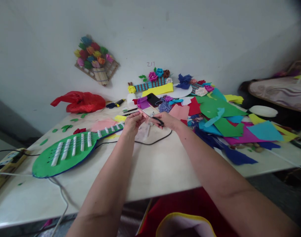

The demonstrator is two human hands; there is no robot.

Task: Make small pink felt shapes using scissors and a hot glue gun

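Both my hands meet over the middle of the table. My right hand (165, 120) is closed around the black handles of a pair of scissors (158, 120), their blades pointing left toward my other hand. Between the fingers of my left hand (134, 122) is a small piece of pink paper (143, 113), at the scissor blades. Whether the blades are apart is too small to make out. Just beyond my hands lie a dark phone (153, 100) and a ball of purple-grey string (165, 107).
On the left lies a green guitar-shaped cutout (66, 153) with white strips. A red plastic bag (82, 102) sits behind it. Coloured paper sheets (222, 108) heap up on the right. A black cable (152, 144) crosses the table near my hands. Paper flowers (152, 76) stand against the wall.
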